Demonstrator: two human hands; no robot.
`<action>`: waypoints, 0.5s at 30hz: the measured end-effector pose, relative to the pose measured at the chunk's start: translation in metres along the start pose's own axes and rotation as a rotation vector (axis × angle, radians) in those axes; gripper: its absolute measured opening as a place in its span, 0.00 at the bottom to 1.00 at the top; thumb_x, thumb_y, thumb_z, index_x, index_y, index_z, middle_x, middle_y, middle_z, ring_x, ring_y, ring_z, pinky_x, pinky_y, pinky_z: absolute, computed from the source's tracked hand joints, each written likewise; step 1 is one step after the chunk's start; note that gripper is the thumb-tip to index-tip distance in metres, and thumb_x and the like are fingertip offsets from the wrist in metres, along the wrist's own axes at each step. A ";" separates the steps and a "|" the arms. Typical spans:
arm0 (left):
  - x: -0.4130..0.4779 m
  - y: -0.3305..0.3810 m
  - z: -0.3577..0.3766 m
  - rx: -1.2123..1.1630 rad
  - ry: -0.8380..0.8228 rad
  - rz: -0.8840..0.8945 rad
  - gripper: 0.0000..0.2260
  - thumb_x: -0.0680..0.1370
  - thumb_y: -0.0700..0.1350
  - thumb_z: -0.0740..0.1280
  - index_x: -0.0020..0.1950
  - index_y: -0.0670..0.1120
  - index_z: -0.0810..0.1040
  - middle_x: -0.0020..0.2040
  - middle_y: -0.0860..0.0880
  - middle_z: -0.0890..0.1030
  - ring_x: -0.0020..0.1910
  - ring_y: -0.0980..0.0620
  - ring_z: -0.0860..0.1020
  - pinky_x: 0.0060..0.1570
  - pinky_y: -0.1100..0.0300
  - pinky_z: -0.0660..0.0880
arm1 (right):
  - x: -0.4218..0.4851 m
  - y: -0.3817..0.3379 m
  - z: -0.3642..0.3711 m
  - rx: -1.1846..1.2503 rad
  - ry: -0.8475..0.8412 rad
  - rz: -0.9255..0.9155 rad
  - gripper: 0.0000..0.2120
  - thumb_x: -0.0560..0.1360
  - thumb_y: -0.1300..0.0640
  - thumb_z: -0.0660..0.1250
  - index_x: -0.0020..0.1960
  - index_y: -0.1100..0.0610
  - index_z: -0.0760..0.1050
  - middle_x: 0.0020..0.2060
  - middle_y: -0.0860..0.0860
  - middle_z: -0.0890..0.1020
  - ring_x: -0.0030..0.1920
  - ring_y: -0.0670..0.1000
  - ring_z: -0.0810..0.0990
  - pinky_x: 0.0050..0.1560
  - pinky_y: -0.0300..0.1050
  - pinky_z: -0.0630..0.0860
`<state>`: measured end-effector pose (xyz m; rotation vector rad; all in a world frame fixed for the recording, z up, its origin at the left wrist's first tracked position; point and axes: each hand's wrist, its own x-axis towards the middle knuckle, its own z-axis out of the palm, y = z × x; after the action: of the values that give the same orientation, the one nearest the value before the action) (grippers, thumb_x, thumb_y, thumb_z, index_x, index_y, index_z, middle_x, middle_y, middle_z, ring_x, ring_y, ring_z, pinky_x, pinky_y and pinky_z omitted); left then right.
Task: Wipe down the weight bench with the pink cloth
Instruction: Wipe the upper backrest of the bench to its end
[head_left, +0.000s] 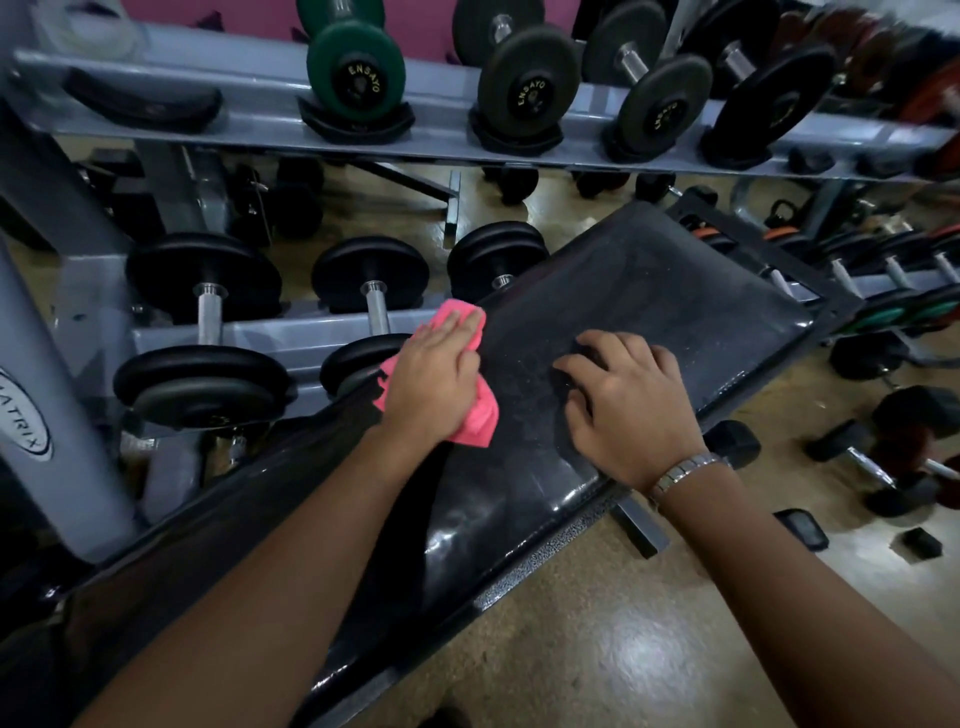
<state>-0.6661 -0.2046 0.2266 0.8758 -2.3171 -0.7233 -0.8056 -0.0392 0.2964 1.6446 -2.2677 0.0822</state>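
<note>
The black padded weight bench (660, 291) runs diagonally from bottom left to upper right, its far pad dusty. My left hand (434, 371) lies flat on the pink cloth (480, 418), pressing it onto the bench's left edge near the middle. The cloth sticks out beyond my fingertips and below my palm. My right hand (628, 400) rests on the pad just to the right, fingers spread and bent, holding nothing. A metal watch is on that wrist.
A grey two-tier dumbbell rack (260, 332) stands close behind the bench's left side, loaded with black and green dumbbells (356, 70). More dumbbells (904, 447) lie on the brown floor (639, 639) at the right. A grey machine post (36, 415) rises at the left.
</note>
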 end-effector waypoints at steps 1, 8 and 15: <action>-0.007 0.003 0.004 -0.002 -0.005 0.056 0.26 0.79 0.44 0.53 0.78 0.49 0.69 0.78 0.49 0.68 0.79 0.54 0.61 0.80 0.59 0.49 | 0.000 0.002 0.000 -0.001 0.003 0.011 0.17 0.72 0.49 0.62 0.60 0.47 0.78 0.62 0.50 0.76 0.62 0.55 0.73 0.60 0.57 0.68; 0.016 -0.008 -0.005 -0.052 -0.082 0.049 0.26 0.80 0.45 0.53 0.78 0.52 0.67 0.79 0.50 0.65 0.80 0.54 0.59 0.81 0.57 0.50 | -0.007 0.010 0.000 -0.025 0.044 0.067 0.20 0.74 0.44 0.61 0.63 0.48 0.76 0.65 0.51 0.75 0.66 0.56 0.69 0.63 0.58 0.65; 0.017 -0.013 -0.005 -0.004 -0.160 0.154 0.27 0.79 0.49 0.50 0.79 0.53 0.65 0.80 0.50 0.63 0.81 0.52 0.58 0.81 0.52 0.51 | 0.000 0.024 -0.007 -0.043 0.036 0.114 0.20 0.76 0.44 0.60 0.65 0.48 0.74 0.66 0.50 0.73 0.67 0.57 0.69 0.63 0.57 0.65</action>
<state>-0.6680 -0.2266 0.2269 0.6499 -2.4901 -0.7552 -0.8262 -0.0295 0.3066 1.4798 -2.3181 0.0888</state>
